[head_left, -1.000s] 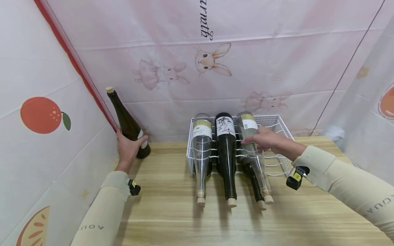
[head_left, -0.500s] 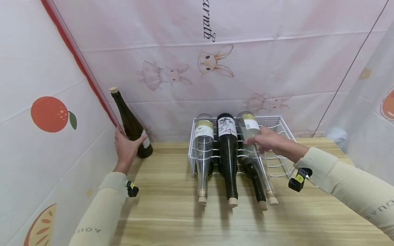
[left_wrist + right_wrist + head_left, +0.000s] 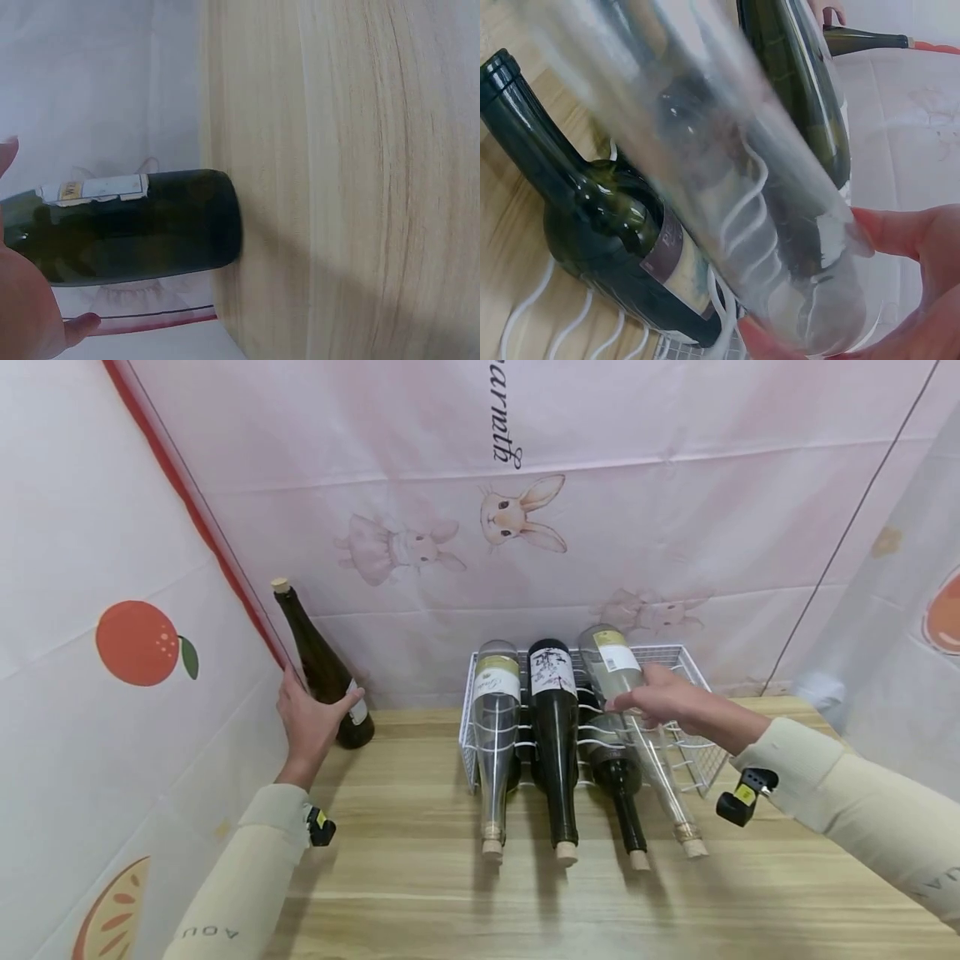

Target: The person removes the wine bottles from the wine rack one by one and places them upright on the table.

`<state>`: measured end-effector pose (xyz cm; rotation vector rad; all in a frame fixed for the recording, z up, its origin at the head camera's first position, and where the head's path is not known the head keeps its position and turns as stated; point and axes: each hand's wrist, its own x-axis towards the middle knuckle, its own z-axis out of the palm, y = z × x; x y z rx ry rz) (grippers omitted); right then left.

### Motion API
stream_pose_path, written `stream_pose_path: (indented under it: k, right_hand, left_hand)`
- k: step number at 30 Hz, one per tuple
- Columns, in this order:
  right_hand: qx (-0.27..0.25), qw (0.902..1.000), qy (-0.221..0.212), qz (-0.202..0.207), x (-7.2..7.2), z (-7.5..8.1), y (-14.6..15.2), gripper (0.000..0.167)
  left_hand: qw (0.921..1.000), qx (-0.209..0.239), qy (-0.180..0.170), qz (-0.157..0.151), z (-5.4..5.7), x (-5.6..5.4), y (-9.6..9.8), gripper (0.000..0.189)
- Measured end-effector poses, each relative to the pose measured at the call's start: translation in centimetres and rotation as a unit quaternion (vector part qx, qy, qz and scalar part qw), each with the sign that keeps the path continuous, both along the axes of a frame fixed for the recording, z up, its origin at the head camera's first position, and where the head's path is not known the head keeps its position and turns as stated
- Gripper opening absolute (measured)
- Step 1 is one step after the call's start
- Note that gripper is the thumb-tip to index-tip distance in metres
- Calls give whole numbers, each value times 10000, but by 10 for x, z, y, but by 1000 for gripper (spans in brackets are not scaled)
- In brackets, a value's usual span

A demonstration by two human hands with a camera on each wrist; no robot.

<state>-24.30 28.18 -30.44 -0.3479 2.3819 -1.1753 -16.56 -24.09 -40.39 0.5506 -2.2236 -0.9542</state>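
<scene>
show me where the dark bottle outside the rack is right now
In the head view, the dark bottle stands at the back left of the table, held in the left grip, to the left of the wire rack.

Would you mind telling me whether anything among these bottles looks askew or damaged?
The clear bottle in the right hand slants, unlike the straighter dark bottle to its left. In the left wrist view, the green bottle has a ragged-edged label, perhaps torn.

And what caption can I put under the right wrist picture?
Right hand gripping a clear glass bottle near a labelled, dark green glass bottle and wavy white wires.
</scene>
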Motion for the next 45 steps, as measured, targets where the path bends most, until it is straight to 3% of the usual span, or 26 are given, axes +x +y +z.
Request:
stream_pose_path:
  k: [11, 19, 27, 34, 41, 45]
  right_hand:
    - [38, 9977, 658, 130, -1, 16, 9, 68]
    - [74, 9944, 1039, 201, 3, 23, 12, 85]
    - [254, 9889, 1438, 282, 2, 29, 17, 96]
    - [662, 9719, 2236, 306, 2, 36, 20, 95]
    - [882, 9505, 2975, 181, 8, 36, 19, 98]
    - [965, 9344, 3424, 178, 13, 36, 20, 103]
  left_hand:
    - [9985, -454, 298, 6, 9, 6, 11, 129]
    - [9921, -1114, 546, -165, 15, 6, 19, 130]
    - [9873, -1434, 663, -178, 23, 8, 22, 131]
    - [9825, -1740, 589, -324, 33, 10, 35, 131]
    - [9665, -2321, 808, -741, 48, 8, 58, 130]
    - [9618, -2445, 784, -953, 60, 9, 75, 129]
